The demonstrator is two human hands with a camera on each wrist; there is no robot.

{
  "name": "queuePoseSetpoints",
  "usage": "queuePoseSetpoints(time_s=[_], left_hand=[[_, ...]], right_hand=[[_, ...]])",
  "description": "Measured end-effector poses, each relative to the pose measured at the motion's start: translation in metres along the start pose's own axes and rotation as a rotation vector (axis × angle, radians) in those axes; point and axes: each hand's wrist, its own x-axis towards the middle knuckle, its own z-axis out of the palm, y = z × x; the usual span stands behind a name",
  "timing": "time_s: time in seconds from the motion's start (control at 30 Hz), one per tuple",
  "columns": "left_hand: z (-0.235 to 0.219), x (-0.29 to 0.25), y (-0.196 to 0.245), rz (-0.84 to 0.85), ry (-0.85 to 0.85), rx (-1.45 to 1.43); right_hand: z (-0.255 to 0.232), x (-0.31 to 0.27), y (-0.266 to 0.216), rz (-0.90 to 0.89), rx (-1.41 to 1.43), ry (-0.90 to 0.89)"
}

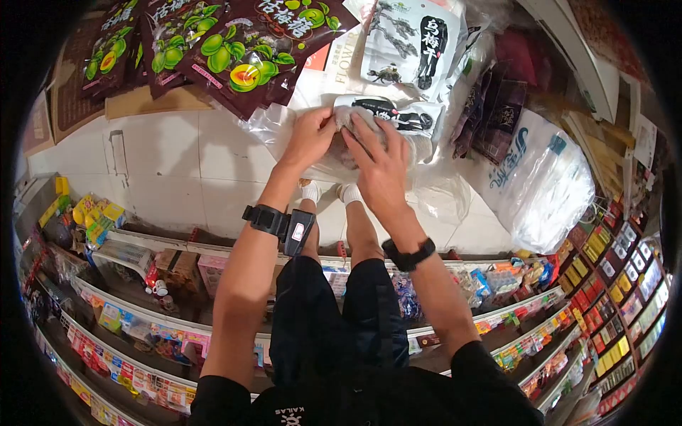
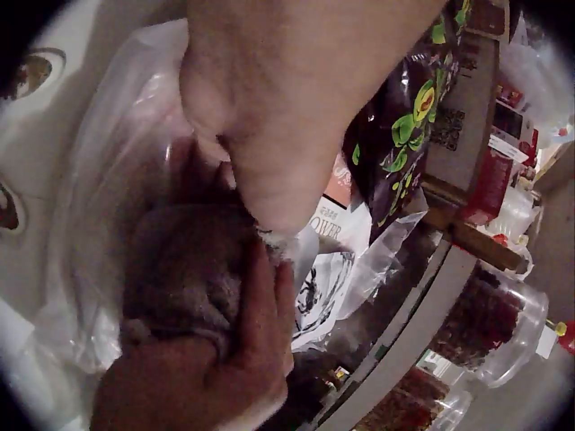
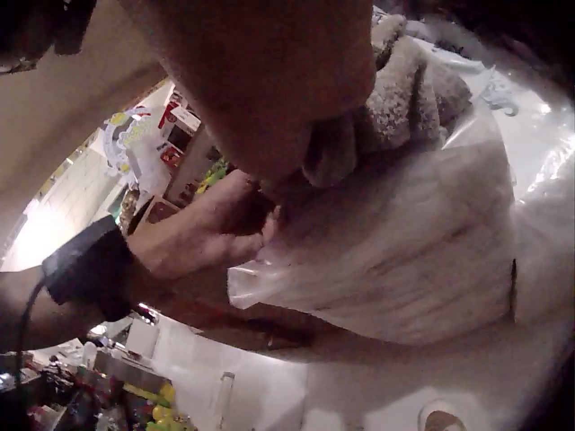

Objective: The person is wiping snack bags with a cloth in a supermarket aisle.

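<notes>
A grey fluffy cloth (image 1: 347,113) lies bunched under my right hand (image 1: 383,160), whose fingers bend over it, as the cloth (image 2: 184,278) in the left wrist view also shows. Beneath both hands lies a white pouch (image 1: 412,117) with black lettering, partly hidden by them. My left hand (image 1: 310,138) pinches the near left edge of the clear plastic wrapping (image 3: 386,251), its fingertips close to the right hand's. Just beyond stands a similar white pouch (image 1: 401,46) with a tree drawing.
Several dark plum-candy bags (image 1: 249,53) lie at the back left on cardboard. Purple packets (image 1: 497,117) and a large plastic-wrapped white bundle (image 1: 543,181) are on the right. Shelves of packaged goods (image 1: 142,326) curve behind the person's legs.
</notes>
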Motion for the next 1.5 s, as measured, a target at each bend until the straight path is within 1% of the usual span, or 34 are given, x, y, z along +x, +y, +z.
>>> queuePoseSetpoints(time_s=[0.03, 0.07, 0.13, 0.17, 0.23, 0.3, 0.33, 0.4, 0.47, 0.57, 0.67, 0.7, 0.77, 0.8, 0.87, 0.9, 0.93, 1.0, 1.07, 1.1, 1.13, 1.17, 1.2, 1.23, 1.27, 1.37, 1.4, 1.47, 1.5], left_hand=[[0.0, 0.001, -0.005, 0.079, 0.013, 0.041], [0.001, 0.001, -0.009, 0.079, 0.012, 0.042], [-0.002, 0.004, -0.008, -0.033, -0.024, 0.056], [-0.003, 0.005, -0.008, -0.035, -0.022, 0.054], [-0.004, 0.006, -0.012, 0.05, -0.018, 0.161], [-0.001, 0.008, -0.015, 0.052, -0.004, 0.133], [0.001, 0.008, -0.017, 0.048, 0.006, 0.105], [0.0, 0.008, -0.019, 0.068, 0.014, 0.126], [0.001, 0.007, -0.018, 0.086, 0.02, 0.145], [0.001, 0.006, -0.012, 0.058, 0.019, 0.126], [-0.002, 0.008, -0.014, 0.022, -0.013, 0.127], [-0.001, 0.009, -0.016, 0.045, -0.019, 0.109], [-0.001, 0.01, -0.022, 0.067, -0.025, 0.09], [-0.003, 0.01, -0.019, 0.038, -0.045, 0.115], [-0.002, 0.007, -0.019, 0.005, -0.074, 0.142], [-0.001, 0.007, -0.02, 0.049, -0.03, 0.125], [0.0, 0.008, -0.022, 0.092, 0.014, 0.108], [0.002, 0.008, -0.025, 0.079, 0.012, 0.092], [0.002, 0.009, -0.029, 0.07, 0.015, 0.073], [0.003, 0.009, -0.03, 0.098, 0.028, 0.072], [0.004, 0.01, -0.029, 0.128, 0.042, 0.07], [0.003, 0.009, -0.028, 0.129, 0.042, 0.07], [0.001, 0.008, -0.025, 0.093, 0.022, 0.12], [0.001, 0.007, -0.021, 0.057, 0.002, 0.169], [0.001, 0.007, -0.018, 0.057, 0.001, 0.168], [0.001, 0.005, -0.013, 0.082, 0.041, 0.192], [0.001, 0.005, -0.01, 0.061, 0.037, 0.199], [0.001, 0.007, -0.012, 0.036, 0.028, 0.207], [0.001, 0.008, -0.015, 0.058, 0.042, 0.225]], right_hand=[[0.005, 0.006, 0.0, -0.039, -0.015, -0.063], [0.005, 0.009, 0.002, -0.038, -0.015, -0.063], [0.006, 0.013, 0.009, 0.07, -0.041, 0.038], [0.005, 0.012, 0.011, 0.114, -0.048, 0.072], [0.0, 0.008, 0.015, 0.153, -0.046, 0.071], [-0.007, 0.011, 0.018, 0.211, -0.064, 0.08], [-0.012, 0.013, 0.021, 0.208, -0.066, 0.08], [-0.021, 0.016, 0.028, 0.267, -0.069, 0.087], [-0.029, 0.018, 0.041, 0.282, -0.089, 0.092], [-0.036, 0.021, 0.064, 0.346, -0.15, 0.087], [-0.035, 0.019, 0.08, 0.323, -0.209, 0.106], [-0.038, 0.021, 0.075, 0.321, -0.209, 0.106], [-0.041, 0.021, 0.062, 0.256, -0.196, 0.031], [-0.042, 0.024, 0.052, 0.257, -0.197, 0.029], [-0.041, 0.028, 0.031, 0.187, -0.137, -0.026], [-0.038, 0.027, 0.027, 0.171, -0.137, -0.029], [-0.037, 0.027, 0.03, 0.174, -0.137, -0.027], [-0.036, 0.025, 0.038, 0.155, -0.12, -0.038], [-0.04, 0.025, 0.056, 0.173, -0.111, -0.041], [-0.044, 0.024, 0.066, 0.187, -0.101, -0.048], [-0.045, 0.022, 0.078, 0.188, -0.102, -0.047], [-0.044, 0.017, 0.092, 0.183, -0.081, 0.006], [-0.042, 0.013, 0.097, 0.178, -0.062, 0.058], [-0.038, 0.004, 0.096, 0.185, -0.073, 0.057], [-0.034, -0.004, 0.095, 0.185, -0.074, 0.056], [-0.018, -0.038, 0.089, 0.273, 0.023, 0.133], [-0.011, -0.051, 0.086, 0.274, 0.024, 0.139], [-0.001, -0.077, 0.08, 0.337, 0.098, 0.164], [-0.001, -0.085, 0.077, 0.373, 0.116, 0.122]])
